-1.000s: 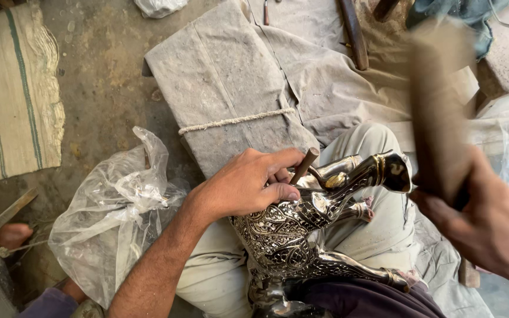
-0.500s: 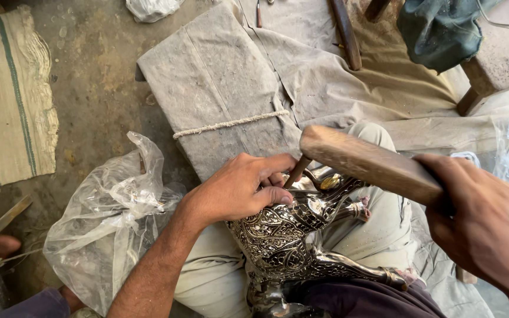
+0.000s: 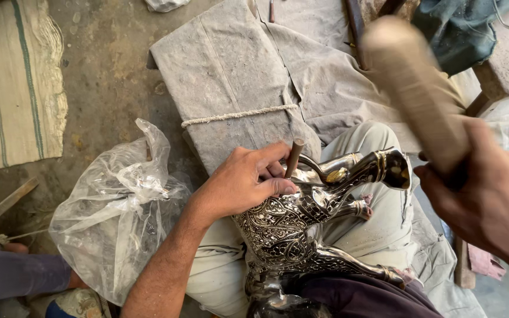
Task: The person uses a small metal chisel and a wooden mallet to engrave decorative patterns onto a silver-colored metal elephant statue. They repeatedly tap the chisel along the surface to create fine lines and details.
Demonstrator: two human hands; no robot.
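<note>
An engraved silver metal figurine, animal-shaped with a curved neck and legs, lies across my lap. My left hand rests on its back and grips a short punch tool upright against the metal. My right hand is raised at the right, shut on a wooden mallet that is blurred with motion above the figurine's head. My light trousers show under the piece.
A grey cloth-wrapped block tied with rope lies ahead of my knees. A crumpled clear plastic bag sits at my left. A striped mat lies far left. Another person's sleeve shows at the bottom left.
The mallet came down onto the punch half a second ago and has now swung back up and to the right. My left hand and the figurine have stayed in place.
</note>
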